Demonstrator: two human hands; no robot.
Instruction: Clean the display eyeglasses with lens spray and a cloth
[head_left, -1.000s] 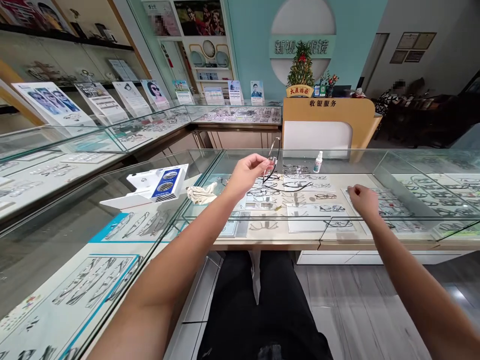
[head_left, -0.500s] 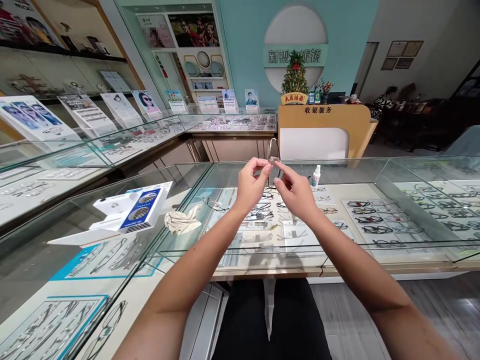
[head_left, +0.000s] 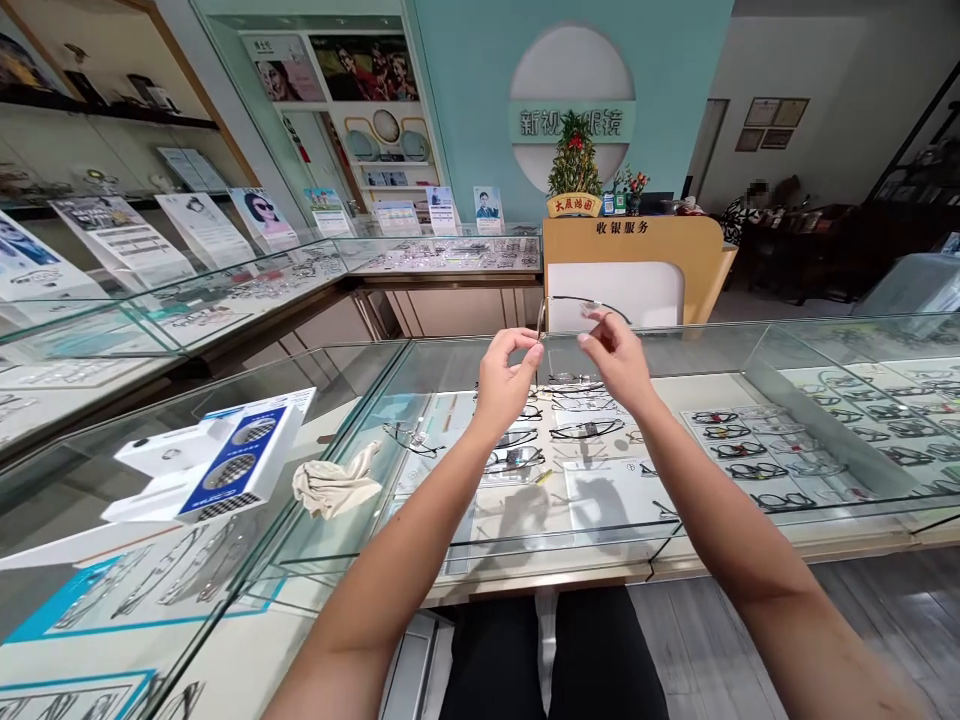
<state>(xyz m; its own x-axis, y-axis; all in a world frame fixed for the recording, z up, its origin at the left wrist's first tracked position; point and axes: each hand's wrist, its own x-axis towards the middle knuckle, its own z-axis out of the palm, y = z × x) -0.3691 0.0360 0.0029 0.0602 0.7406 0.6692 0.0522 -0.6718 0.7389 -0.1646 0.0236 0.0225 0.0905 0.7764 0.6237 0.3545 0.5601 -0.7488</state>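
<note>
My left hand [head_left: 508, 378] pinches a thin-rimmed pair of eyeglasses [head_left: 540, 325] between thumb and fingertips, above the glass counter. The glasses are seen nearly edge-on, and one dark temple [head_left: 581, 299] stretches right, past the fingertips of my right hand [head_left: 619, 358]. My right hand is curled, with its thumb and index finger apart. A small pale, see-through patch shows at its index fingertip; I cannot make out what it is. Several eyeglasses [head_left: 586, 430] lie inside the counter under my hands.
A crumpled beige cloth [head_left: 336, 482] lies on the glass counter [head_left: 450, 352] to the left. Beside it stands an opened blue-and-white box [head_left: 236, 455]. More frames [head_left: 754, 470] fill trays to the right. Beyond is a wooden cashier desk [head_left: 637, 240]; a person sits far right.
My right hand has moved right, away from my left hand and the lens area. The view has shifted a little, and the white spray bottle is now hidden behind my right hand.
</note>
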